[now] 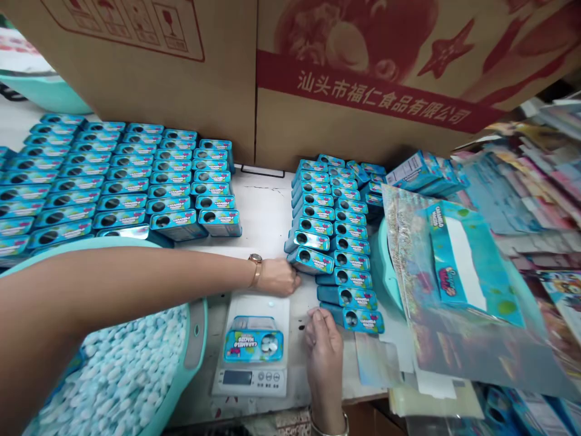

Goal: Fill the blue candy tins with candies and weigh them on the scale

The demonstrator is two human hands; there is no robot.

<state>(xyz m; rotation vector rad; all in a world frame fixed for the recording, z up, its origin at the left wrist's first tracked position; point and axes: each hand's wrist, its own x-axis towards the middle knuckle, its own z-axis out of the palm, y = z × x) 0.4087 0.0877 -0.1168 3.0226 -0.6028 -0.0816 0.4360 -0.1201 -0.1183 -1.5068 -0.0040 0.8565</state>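
My left hand [278,277] reaches across from the left, a watch on its wrist, fingers closed at the lower left end of a slightly tilted blue candy box [313,260]. My right hand [324,342] is curled, its fingertips beside the near end of the front candy box [356,318] in the right-hand column; what lies inside its fingers is hidden. Between my arms, a white digital scale [254,383] carries a blue tin [253,346] with a round window showing pale candies. The scale's display shows no readable number.
A teal tub [196,345] of pale blue candies stands at lower left. Rows of blue candy boxes [124,172] fill the left behind it. A large cardboard carton [181,91] walls off the back. At right, a plastic bag and flat box sleeve [472,260] lie over another teal tub [388,260].
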